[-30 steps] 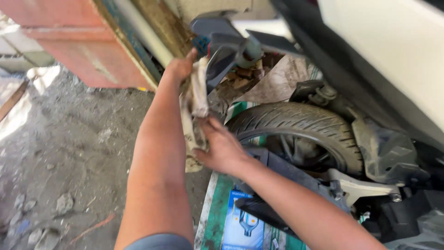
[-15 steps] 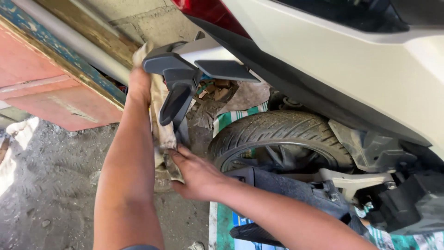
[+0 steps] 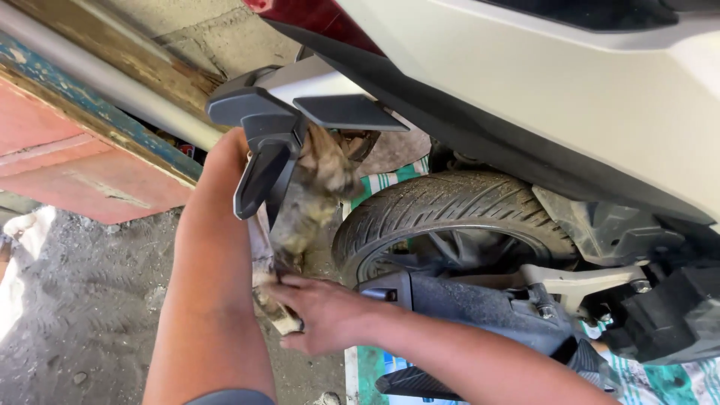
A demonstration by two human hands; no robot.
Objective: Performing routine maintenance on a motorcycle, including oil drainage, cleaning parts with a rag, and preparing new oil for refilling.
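Left hand [image 3: 238, 154]: reaches up behind the dark rear fender [image 3: 274, 139]; fingers hidden by the plastic, so grip cannot be told; forearm runs up from bottom centre of view
Right hand [image 3: 319, 311]: low centre, fingers curled shut round the lower end of the rag [image 3: 307, 202], palm facing down
Rag: dirty, brown-grey, stretched approx. upright from the right hand up to the underside of the fender; top end bunched vs. the fender, just under the flat plate [image 3: 349, 112]
Fender: dark grey, sticks out from the tail of the scooter [image 3: 540, 82]; white body panel above, red lamp edge at top
Rear tyre [image 3: 450, 206]: black, treaded, just right of the rag, not touching it
Mat [image 3: 390, 180]: green-and-white striped, under the tyre, seen behind & below the wheel
Ground [image 3: 90, 300]: grey, gritty, left of the arms
Door [image 3: 82, 165]: faded red, upper left, w/ a grey pipe [image 3: 112, 82] slanting along its frame
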